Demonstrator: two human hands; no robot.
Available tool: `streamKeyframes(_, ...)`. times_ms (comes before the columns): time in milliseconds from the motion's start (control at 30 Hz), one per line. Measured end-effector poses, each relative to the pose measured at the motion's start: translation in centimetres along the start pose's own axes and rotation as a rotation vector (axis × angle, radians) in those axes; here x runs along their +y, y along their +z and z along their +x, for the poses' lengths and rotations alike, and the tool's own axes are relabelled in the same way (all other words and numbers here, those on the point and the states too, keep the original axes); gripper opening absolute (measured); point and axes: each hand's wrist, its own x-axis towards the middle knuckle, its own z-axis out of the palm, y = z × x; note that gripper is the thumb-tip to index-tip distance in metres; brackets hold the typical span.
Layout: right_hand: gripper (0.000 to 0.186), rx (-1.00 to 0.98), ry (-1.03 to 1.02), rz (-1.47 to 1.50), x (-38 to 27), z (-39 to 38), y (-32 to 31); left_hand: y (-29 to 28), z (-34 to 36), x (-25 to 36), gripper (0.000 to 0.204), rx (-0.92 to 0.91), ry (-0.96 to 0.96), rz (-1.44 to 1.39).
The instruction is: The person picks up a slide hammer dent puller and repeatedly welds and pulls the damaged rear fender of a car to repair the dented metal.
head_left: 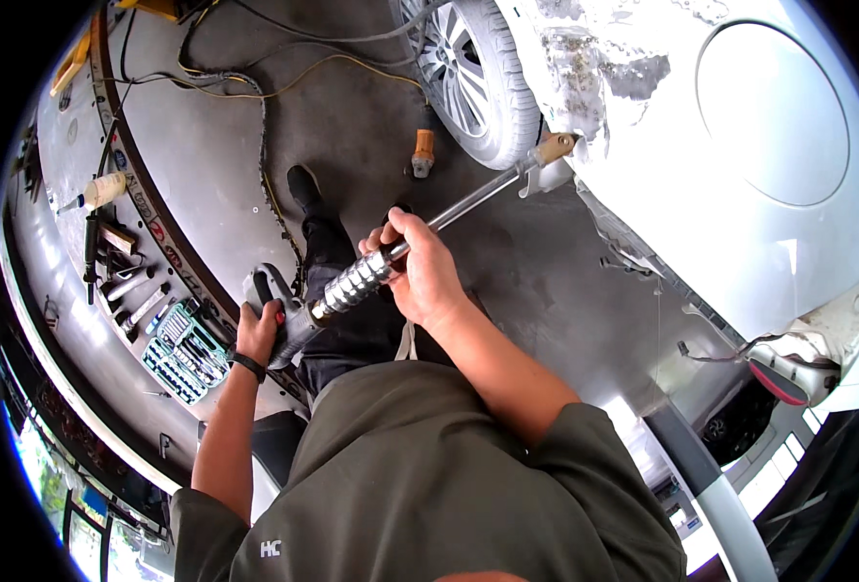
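Observation:
A slide hammer dent puller [478,200] slants across the view, its brass-coloured tip [552,148] against the damaged edge of a white car body [633,165]. My left hand [257,332] is closed round its grey and black handle [299,330], which has a small red button. My right hand [426,274] grips the puller just ahead of the ribbed metal weight [354,285], fingers wrapped round the shaft. Some right-hand fingers are hidden behind the tool. Around the tip, the car's paint is scraped and discoloured.
A car wheel [478,78] stands beside the tip. An orange power tool [423,150] and cables [260,126] lie on the floor. At left, a workbench [85,252] bears a socket set [185,351], hammers [146,308] and a bottle [105,190]. A red-and-white tail light [793,369] hangs at right.

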Motion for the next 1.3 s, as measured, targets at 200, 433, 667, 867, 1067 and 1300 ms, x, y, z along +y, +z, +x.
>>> streamKeyframes(200,0.031,-0.016,-0.041,-0.014,-2.0,-0.3,0.3,0.8,-1.5,4.1,0.062,-0.095,-0.029,0.003)
streamKeyframes(433,0.029,-0.073,-0.056,0.051,-1.9,-0.6,1.4,-1.3,0.8,1.2,0.046,-0.184,-0.094,0.098)
streamKeyframes(667,0.025,-0.107,-0.219,0.096,-3.6,0.7,1.9,-4.6,2.2,-0.4,0.038,-0.409,0.522,0.354)
streamKeyframes(867,0.026,-0.106,-0.417,0.102,-11.4,1.8,1.2,-6.1,2.1,1.7,0.037,-0.380,0.755,0.619)
streamKeyframes(1067,0.010,0.030,-0.453,0.235,4.5,1.2,4.5,-7.1,5.0,2.8,0.035,-0.497,0.489,0.500)
streamKeyframes(1300,0.008,0.189,-0.226,0.315,8.4,2.9,3.5,-10.2,8.7,1.8,0.064,-0.388,-0.047,0.180)
